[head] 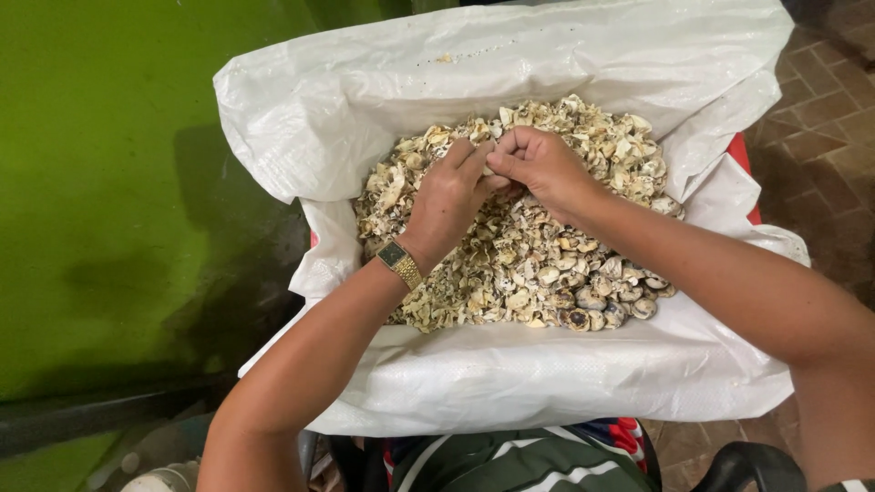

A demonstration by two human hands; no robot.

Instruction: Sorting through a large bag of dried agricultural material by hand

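sack point(510, 374): opened wide, rim rolled outward, directly before the person. shells point(547, 264): heaped inside the sack, filling its middle. left hand point(447, 196) and right hand point(542, 164): above the heap, fingertips meeting over its far half. wall point(100, 182): left of the sack. brick floor point(829, 118): right of it.

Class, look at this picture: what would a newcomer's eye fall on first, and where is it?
First, the heap of pale shell pieces filling the white woven sack at centre. Above the heap, the left hand and right hand meet, pinching a small piece together. A gold wristwatch sits on the left wrist, and a green wall fills the left side.
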